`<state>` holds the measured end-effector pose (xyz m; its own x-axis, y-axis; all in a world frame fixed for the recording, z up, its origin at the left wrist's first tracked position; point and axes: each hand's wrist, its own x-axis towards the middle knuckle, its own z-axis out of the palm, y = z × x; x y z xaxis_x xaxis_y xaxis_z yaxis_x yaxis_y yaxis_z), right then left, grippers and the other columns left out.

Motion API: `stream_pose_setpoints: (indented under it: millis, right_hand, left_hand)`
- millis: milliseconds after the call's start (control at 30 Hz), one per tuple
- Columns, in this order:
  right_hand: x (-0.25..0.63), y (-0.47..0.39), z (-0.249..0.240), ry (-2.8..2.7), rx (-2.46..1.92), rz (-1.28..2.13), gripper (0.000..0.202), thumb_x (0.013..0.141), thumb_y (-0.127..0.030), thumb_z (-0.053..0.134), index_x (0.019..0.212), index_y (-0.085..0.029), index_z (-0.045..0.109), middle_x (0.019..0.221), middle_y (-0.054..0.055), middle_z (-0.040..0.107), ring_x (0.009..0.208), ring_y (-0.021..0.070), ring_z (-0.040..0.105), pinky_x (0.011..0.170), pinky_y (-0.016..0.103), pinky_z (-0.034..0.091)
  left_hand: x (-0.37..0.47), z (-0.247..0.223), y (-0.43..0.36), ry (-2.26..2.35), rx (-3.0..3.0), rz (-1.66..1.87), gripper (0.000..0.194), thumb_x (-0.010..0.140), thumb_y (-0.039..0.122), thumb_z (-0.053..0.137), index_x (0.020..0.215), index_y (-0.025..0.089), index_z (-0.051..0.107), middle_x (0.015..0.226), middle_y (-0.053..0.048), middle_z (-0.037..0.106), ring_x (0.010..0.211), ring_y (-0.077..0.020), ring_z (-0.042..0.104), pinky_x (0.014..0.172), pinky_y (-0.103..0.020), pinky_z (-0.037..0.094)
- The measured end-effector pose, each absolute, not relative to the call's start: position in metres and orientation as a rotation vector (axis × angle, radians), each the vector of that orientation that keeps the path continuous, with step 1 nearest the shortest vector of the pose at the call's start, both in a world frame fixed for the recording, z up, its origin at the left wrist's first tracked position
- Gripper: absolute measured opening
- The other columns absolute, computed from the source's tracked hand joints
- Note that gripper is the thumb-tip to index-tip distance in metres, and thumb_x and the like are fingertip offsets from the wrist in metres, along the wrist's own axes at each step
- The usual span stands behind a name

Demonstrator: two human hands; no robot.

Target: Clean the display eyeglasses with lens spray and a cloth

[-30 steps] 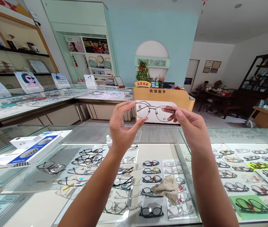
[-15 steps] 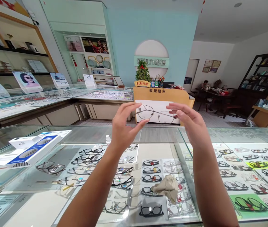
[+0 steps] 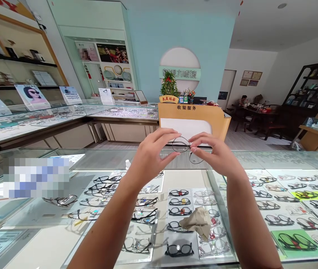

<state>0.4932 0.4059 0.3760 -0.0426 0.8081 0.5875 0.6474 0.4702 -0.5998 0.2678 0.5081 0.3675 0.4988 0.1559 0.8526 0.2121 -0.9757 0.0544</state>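
At the left of my view, a blurred-out blue and white object (image 3: 37, 177) rests on the glass-topped display tabletop (image 3: 185, 178). To its right, a loose cluster of dark-framed glasses (image 3: 104, 189) shows through the glass, and the tip of a small white bottle (image 3: 127, 163) peeks out above my left forearm.

Near the middle of the frame, my left hand (image 3: 154, 155) is raised over the tabletop, palm turned inward, thumb and fingers parted around one lens of the round glasses with a thin dark wire rim (image 3: 181, 145). I cannot tell whether it grips the rim or only hovers beside it. The glasses hang tilted between my two hands, the right-side lens lower than the left.

Below them, black thick-framed glasses (image 3: 179, 250) sit at the lower centre, with a crumpled beige cloth (image 3: 199, 221) just above and to the right, overlapping the displayed frames in my view.

My right hand (image 3: 219, 154) pinches the wire-rimmed pair between thumb and forefinger near its bridge. Behind it, an orange-tan wooden cash desk (image 3: 222, 120) stands well apart. At the lower right, a bright green card (image 3: 284, 254) lies under another dark-framed pair (image 3: 298, 242).
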Motion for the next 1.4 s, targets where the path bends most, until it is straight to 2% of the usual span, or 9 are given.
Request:
stream_pose_setpoints:
  millis: [300, 533, 733, 867, 933, 1033, 1133, 1233, 1400]
  right_hand:
    - [0.492, 0.409, 0.374, -1.800, -1.191, 0.213, 0.022, 0.105, -0.041, 0.060, 0.093, -0.025, 0.070, 0.130, 0.009, 0.072, 0.122, 0.0270, 0.064, 0.108, 0.047, 0.045]
    - [0.492, 0.411, 0.375, -1.776, -1.149, 0.415, 0.028, 0.102, -0.048, 0.063, 0.090, -0.024, 0.071, 0.134, 0.008, 0.072, 0.122, 0.0263, 0.065, 0.103, 0.043, 0.049]
    - [0.489, 0.415, 0.371, -1.698, -1.138, 0.592, 0.033, 0.098, -0.053, 0.067, 0.094, -0.021, 0.072, 0.098, 0.005, 0.077, 0.092, 0.0207, 0.067, 0.084, 0.035, 0.052]
    - [0.484, 0.421, 0.369, -1.609, -1.135, 0.534, 0.035, 0.096, -0.055, 0.070, 0.094, -0.020, 0.074, 0.099, 0.006, 0.079, 0.091, 0.0205, 0.069, 0.085, 0.035, 0.052]
    - [0.481, 0.423, 0.367, -1.555, -1.143, 0.463, 0.034, 0.096, -0.054, 0.069, 0.094, -0.020, 0.075, 0.100, 0.007, 0.080, 0.093, 0.0218, 0.070, 0.087, 0.036, 0.053]
    - [0.472, 0.425, 0.363, -1.427, -1.142, 0.311, 0.031, 0.096, -0.051, 0.069, 0.095, -0.021, 0.076, 0.101, 0.008, 0.081, 0.096, 0.0244, 0.073, 0.090, 0.039, 0.055]
    - [0.458, 0.425, 0.359, -1.363, -1.118, 0.084, 0.022, 0.098, -0.044, 0.069, 0.095, -0.023, 0.076, 0.104, 0.008, 0.081, 0.103, 0.0260, 0.074, 0.095, 0.041, 0.055]
    - [0.443, 0.424, 0.356, -1.404, -1.108, -0.103, 0.018, 0.102, -0.037, 0.064, 0.097, -0.025, 0.075, 0.107, 0.009, 0.080, 0.106, 0.0269, 0.073, 0.098, 0.043, 0.055]
    - [0.422, 0.428, 0.346, -1.494, -1.152, -0.174, 0.018, 0.104, -0.033, 0.059, 0.104, -0.027, 0.075, 0.112, 0.010, 0.078, 0.108, 0.0279, 0.071, 0.097, 0.045, 0.055]
  left_hand:
    - [0.269, 0.368, 0.511, -0.272, -2.723, -1.587, 0.040, 0.094, 0.032, 0.077, 0.132, 0.026, 0.068, 0.127, -0.010, 0.072, 0.120, -0.0257, 0.069, 0.105, -0.043, 0.057]
    - [0.269, 0.368, 0.508, -0.265, -2.841, -1.679, 0.040, 0.092, 0.027, 0.078, 0.130, 0.025, 0.067, 0.124, -0.010, 0.072, 0.115, -0.0237, 0.070, 0.101, -0.041, 0.060]
    - [0.269, 0.366, 0.512, -0.193, -2.986, -1.752, 0.044, 0.093, 0.026, 0.073, 0.136, 0.027, 0.064, 0.131, -0.012, 0.067, 0.117, -0.0240, 0.070, 0.101, -0.042, 0.061]
    - [0.274, 0.365, 0.508, -0.302, -2.746, -1.861, 0.059, 0.088, 0.031, 0.079, 0.143, 0.026, 0.059, 0.136, -0.013, 0.063, 0.120, -0.0264, 0.067, 0.104, -0.045, 0.059]
    - [0.278, 0.364, 0.502, -0.440, -2.431, -2.032, 0.049, 0.086, 0.033, 0.081, 0.131, 0.024, 0.066, 0.122, -0.010, 0.067, 0.110, -0.0250, 0.067, 0.098, -0.043, 0.059]
    - [0.283, 0.361, 0.490, -0.611, -2.346, -2.145, 0.011, 0.093, 0.032, 0.074, 0.100, 0.023, 0.077, 0.082, -0.002, 0.064, 0.075, -0.0165, 0.059, 0.073, -0.032, 0.054]
    - [0.289, 0.358, 0.481, -0.778, -2.775, -2.069, 0.019, 0.096, 0.038, 0.071, 0.091, 0.023, 0.082, 0.063, 0.002, 0.055, 0.058, -0.0125, 0.047, 0.057, -0.028, 0.042]
    - [0.292, 0.357, 0.479, -0.980, -2.980, -2.176, 0.028, 0.091, 0.048, 0.076, 0.094, 0.021, 0.084, 0.059, 0.003, 0.050, 0.056, -0.0117, 0.041, 0.053, -0.027, 0.034]
    - [0.281, 0.349, 0.485, -1.233, -3.092, -2.451, 0.037, 0.080, 0.055, 0.084, 0.091, 0.020, 0.084, 0.062, 0.002, 0.053, 0.056, -0.0100, 0.037, 0.052, -0.026, 0.030]
